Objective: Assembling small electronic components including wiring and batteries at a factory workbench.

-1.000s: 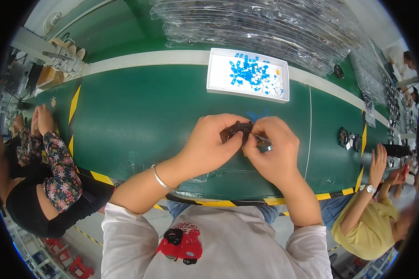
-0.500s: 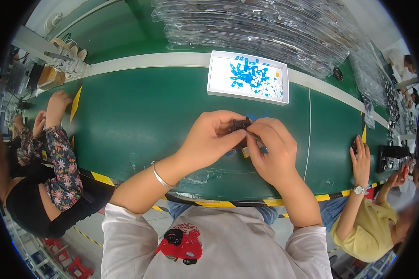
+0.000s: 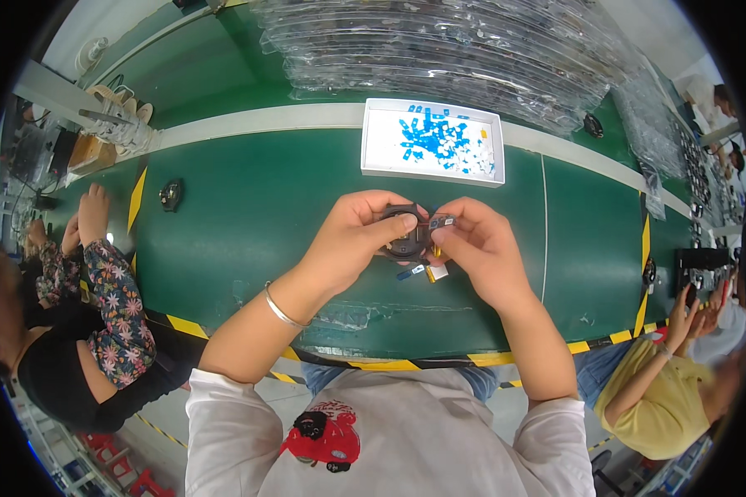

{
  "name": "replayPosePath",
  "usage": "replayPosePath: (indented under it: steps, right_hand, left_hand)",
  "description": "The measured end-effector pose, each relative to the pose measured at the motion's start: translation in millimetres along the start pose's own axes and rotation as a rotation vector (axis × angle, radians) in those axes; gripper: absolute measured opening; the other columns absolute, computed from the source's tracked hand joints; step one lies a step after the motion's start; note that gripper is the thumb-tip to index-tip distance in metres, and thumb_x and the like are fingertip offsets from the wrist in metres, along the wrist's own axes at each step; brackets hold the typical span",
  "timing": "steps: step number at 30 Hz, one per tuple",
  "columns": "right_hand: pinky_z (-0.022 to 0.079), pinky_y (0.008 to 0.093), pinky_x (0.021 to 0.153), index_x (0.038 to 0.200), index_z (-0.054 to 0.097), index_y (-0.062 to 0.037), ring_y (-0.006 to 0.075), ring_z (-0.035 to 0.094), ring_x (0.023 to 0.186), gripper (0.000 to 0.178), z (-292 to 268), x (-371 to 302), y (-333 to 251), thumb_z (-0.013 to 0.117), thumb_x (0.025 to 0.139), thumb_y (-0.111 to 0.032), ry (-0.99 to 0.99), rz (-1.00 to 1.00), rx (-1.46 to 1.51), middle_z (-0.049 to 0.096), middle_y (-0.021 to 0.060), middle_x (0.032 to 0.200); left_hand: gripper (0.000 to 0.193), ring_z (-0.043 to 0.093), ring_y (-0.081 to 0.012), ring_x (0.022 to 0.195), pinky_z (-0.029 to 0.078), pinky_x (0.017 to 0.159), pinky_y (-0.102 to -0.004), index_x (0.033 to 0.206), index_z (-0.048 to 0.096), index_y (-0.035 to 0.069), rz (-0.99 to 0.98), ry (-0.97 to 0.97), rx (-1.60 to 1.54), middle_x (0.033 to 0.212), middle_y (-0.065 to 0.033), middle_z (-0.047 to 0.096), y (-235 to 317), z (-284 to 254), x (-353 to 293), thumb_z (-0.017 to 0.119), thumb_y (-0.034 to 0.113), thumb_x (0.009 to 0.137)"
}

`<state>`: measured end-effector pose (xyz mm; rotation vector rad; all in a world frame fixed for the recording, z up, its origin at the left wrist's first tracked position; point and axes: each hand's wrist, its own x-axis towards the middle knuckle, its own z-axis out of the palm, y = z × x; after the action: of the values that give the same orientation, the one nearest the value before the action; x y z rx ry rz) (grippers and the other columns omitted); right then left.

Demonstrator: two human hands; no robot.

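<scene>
My left hand (image 3: 358, 236) is closed on a round black watch case (image 3: 404, 234), its thumb on the inner side. The open inside of the case faces up. Close beside it, my right hand (image 3: 479, 248) pinches a small dark circuit board (image 3: 442, 222) between thumb and fingers. Below the two hands, a small silver battery (image 3: 437, 272) with a yellow edge and a blue strip (image 3: 410, 272) show near the case. Whether they hang from it or rest on the bench, I cannot tell.
Beyond my hands stands a white box (image 3: 433, 171) with many small blue and white pieces. Stacked clear plastic trays (image 3: 448, 50) lie farther back. A black watch case (image 3: 171, 195) is on the green bench at left, another (image 3: 650, 272) at right. Co-workers sit on both sides.
The watch case has turned so its open inside shows, and the circuit board has come into sight. A case now lies at left. The right co-worker's hand has left the case there.
</scene>
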<state>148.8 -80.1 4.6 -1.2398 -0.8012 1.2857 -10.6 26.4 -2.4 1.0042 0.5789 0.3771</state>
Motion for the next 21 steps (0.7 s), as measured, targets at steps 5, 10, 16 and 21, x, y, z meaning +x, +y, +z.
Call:
replayPosePath:
  steps: [5,10,16,21]
  right_hand:
    - [0.048,0.0214,0.062,0.098,0.058,-0.0013,0.0094,0.06,0.075,0.012,-6,-1,-3,0.058,0.087,-0.002,-0.038,0.047,0.04,0.062,0.0035,0.086]
    - [0.046,0.0203,0.059,0.097,0.058,-0.0029,0.0079,0.058,0.071,0.012,-6,-2,-6,0.059,0.086,-0.001,-0.013,0.028,0.043,0.062,0.0028,0.085]
    - [0.045,0.0202,0.058,0.1,0.058,-0.0036,0.0084,0.057,0.068,0.016,-14,1,-7,0.062,0.084,-0.004,-0.03,0.055,0.128,0.062,0.0031,0.085]
    - [0.047,0.0223,0.06,0.114,0.052,-0.0005,0.0118,0.058,0.07,0.037,-14,2,-9,0.065,0.08,-0.001,-0.17,0.151,0.445,0.061,0.0063,0.089]
  left_hand:
    - [0.017,0.068,-0.0186,0.074,0.055,0.058,-0.0275,0.1,0.063,-0.004,0.045,-0.017,0.008,0.087,-0.0133,0.068,-2,2,-2,0.054,0.002,0.087]
    - [0.017,0.068,-0.0194,0.072,0.056,0.059,-0.0297,0.099,0.063,-0.005,0.04,-0.024,-0.004,0.087,-0.0151,0.068,-6,1,0,0.053,-0.001,0.085]
    - [0.019,0.068,-0.0197,0.073,0.057,0.06,-0.0308,0.099,0.062,-0.006,0.018,-0.049,-0.018,0.086,-0.0163,0.068,-7,0,-1,0.051,-0.003,0.084]
    - [0.011,0.067,-0.0167,0.074,0.054,0.068,-0.0263,0.091,0.063,-0.006,0.034,-0.028,-0.048,0.085,-0.0128,0.068,-4,-3,0,0.055,-0.003,0.083]
